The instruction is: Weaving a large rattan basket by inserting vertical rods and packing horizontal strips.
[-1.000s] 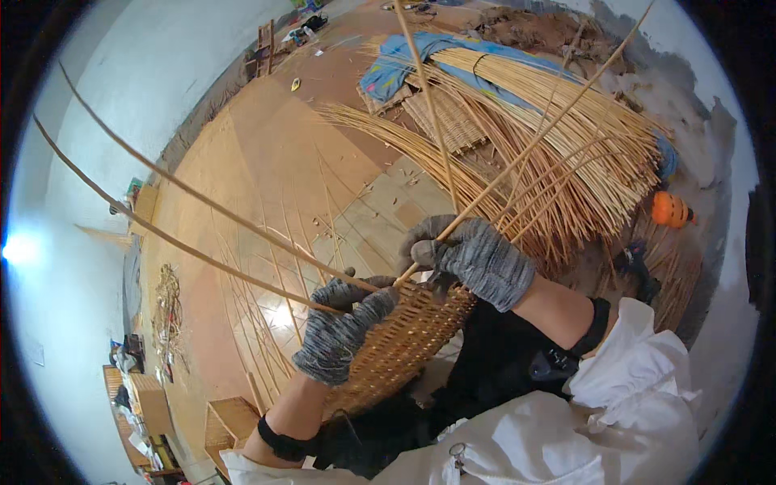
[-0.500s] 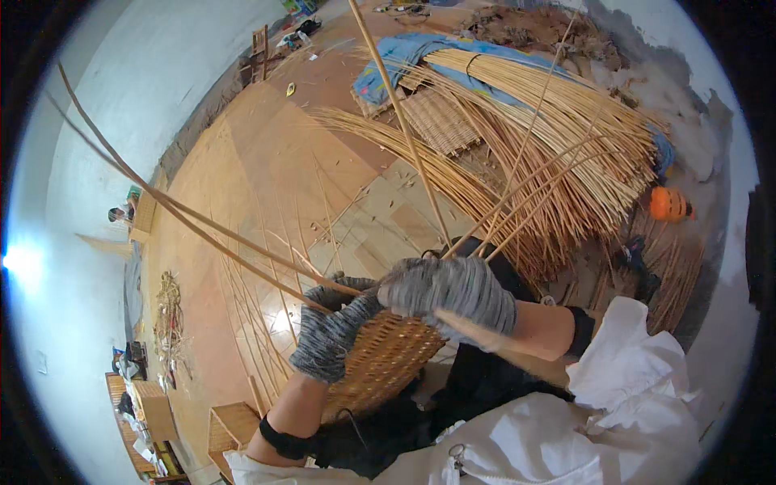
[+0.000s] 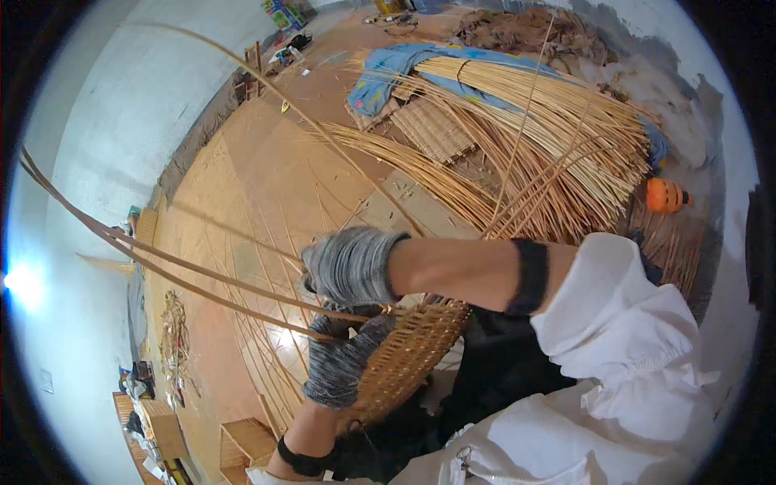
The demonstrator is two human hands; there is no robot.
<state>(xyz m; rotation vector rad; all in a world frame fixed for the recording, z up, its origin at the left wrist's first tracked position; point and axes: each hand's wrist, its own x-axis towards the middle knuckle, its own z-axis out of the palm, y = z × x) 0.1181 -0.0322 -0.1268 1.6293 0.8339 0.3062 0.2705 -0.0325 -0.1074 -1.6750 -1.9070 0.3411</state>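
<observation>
A half-woven wicker basket (image 3: pixel 412 343) sits tilted over my lap, its rim stakes fanning outward. My left hand (image 3: pixel 347 364), in a grey knitted glove, is closed on its rim at the left. Two long brown willow rods (image 3: pixel 202 279) run out to the far left from beside its fingers. Just above it, my right hand (image 3: pixel 352 263), gloved alike, is closed around a motion-blurred rod (image 3: pixel 267 245) that points left. Its fingertips are partly hidden. A tall stake (image 3: pixel 331 141) bends up and left behind the right hand.
A large bundle of peeled rods (image 3: pixel 558 121) lies at the right, partly on a blue cloth (image 3: pixel 388 69). A woven mat (image 3: pixel 432 129) lies beside it. An orange pumpkin-shaped container (image 3: pixel 665 196) stands far right. Wooden boxes (image 3: pixel 242 444) stand at lower left.
My right hand has swept left across the rim, its forearm now crossing over the basket, and the rod it holds now points left. The tall stake has leaned left.
</observation>
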